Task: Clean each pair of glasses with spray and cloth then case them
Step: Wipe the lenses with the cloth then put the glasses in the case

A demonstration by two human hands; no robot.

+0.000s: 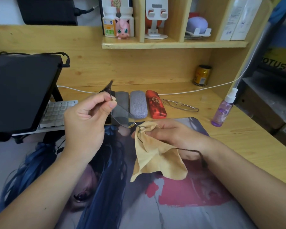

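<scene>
Left hand pinches the glasses at the temple hinge above the mat; right hand pinches the cloth around the other lens. Rub gently, support the rimless lens, avoid twisting the bridge

Cloth: pale tan, plain. Cases, left to right: dark grey case; lilac-grey case with woven texture; red case, mottled dark, with gold emblem. Spray bottle: translucent purple, white nozzle. Worktop: light wood grain. Mat: printed figure, blue hair, red patch. Can: gold and black.
</scene>
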